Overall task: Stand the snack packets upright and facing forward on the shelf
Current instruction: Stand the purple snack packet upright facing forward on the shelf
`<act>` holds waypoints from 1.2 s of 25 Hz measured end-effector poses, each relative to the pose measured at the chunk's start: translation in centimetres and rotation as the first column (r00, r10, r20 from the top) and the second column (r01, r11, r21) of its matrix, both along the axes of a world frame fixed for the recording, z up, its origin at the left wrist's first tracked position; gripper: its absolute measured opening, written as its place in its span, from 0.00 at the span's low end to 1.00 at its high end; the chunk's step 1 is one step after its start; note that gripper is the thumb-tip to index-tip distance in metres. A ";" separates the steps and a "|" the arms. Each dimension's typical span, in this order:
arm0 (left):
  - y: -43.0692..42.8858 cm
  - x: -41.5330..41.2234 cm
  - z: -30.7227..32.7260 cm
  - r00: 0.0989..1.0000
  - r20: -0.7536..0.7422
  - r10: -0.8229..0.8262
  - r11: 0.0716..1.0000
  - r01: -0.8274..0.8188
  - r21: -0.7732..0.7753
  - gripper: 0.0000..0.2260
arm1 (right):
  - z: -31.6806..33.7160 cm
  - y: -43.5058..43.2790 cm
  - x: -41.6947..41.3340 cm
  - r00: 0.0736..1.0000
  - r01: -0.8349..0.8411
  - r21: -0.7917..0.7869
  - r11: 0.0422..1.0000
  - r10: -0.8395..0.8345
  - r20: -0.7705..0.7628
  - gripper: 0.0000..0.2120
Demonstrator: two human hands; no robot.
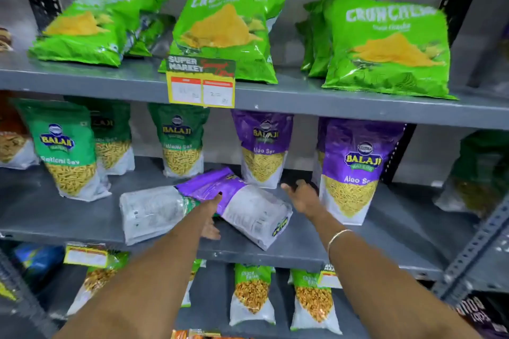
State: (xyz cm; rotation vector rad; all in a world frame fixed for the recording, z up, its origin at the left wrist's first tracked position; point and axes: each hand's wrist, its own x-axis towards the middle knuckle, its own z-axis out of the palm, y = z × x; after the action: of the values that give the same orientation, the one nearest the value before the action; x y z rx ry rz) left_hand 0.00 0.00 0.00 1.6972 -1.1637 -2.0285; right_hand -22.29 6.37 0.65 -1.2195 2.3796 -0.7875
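The left hand (213, 212) rests on the fallen purple packet (237, 203), fingers partly curled under its edge and not yet holding it; the right hand (301, 197) is spread open just beside that packet's far end, touching nothing I can see. The packet lies back-up on the middle shelf (82, 217), overlapping a second fallen packet (151, 213); lifting one could drag the other off the front lip. Standing purple packets (351, 170) crowd the right hand; a careless sweep may topple them; green packets (68, 148) stand left.
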 end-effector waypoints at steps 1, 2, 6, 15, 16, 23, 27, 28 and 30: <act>-0.1 -0.8 -0.4 0.994 -0.090 0.059 0.998 -0.056 0.032 0.34 | -0.8 -0.8 -0.5 0.995 -0.042 -0.020 0.999 0.043 0.086 0.21; -0.9 -1.7 -0.8 0.988 -0.151 0.031 0.999 -0.025 0.037 0.27 | -1.4 -1.6 -1.2 0.977 -0.107 0.003 0.994 0.105 0.184 0.18; -0.5 -2.7 -1.0 0.971 -0.199 0.134 0.991 -0.135 0.011 0.16 | -2.6 -3.1 -1.5 0.894 -0.305 0.117 0.945 0.242 0.376 0.17; -1.4 -1.5 3.1 0.984 -0.161 0.079 0.985 -0.102 -0.139 0.08 | 0.2 -2.3 -1.8 0.820 -0.440 0.163 0.883 0.321 0.474 0.18; -1.8 -1.5 3.8 0.989 -0.142 0.041 0.979 -0.068 -0.192 0.07 | 0.5 -2.1 -1.7 0.822 -0.419 0.140 0.897 0.309 0.479 0.20; -5.3 -5.1 5.1 0.993 -0.037 -0.109 0.789 0.064 -0.611 0.10 | -2.8 -3.6 -2.0 0.932 -0.036 -0.172 0.984 0.096 0.351 0.44; -5.7 -6.7 3.3 0.994 0.050 -0.094 0.697 0.101 -0.709 0.19 | -6.4 -3.9 -2.2 0.943 0.080 -0.216 0.973 -0.004 0.332 0.44; -6.0 -6.8 2.5 0.994 0.066 -0.087 0.693 0.108 -0.713 0.19 | -6.4 -3.5 -1.8 0.944 0.101 -0.212 0.972 -0.026 0.328 0.42; -6.2 -6.6 1.4 0.993 0.039 -0.109 0.698 0.105 -0.709 0.22 | -4.6 -2.2 -0.3 0.951 0.124 -0.190 0.974 -0.062 0.303 0.38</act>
State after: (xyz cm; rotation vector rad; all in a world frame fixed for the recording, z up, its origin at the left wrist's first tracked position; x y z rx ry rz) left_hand -6.60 -6.21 1.40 1.2294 -1.7763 -1.3191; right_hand -22.57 4.16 -3.91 -0.9857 2.1632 -1.1851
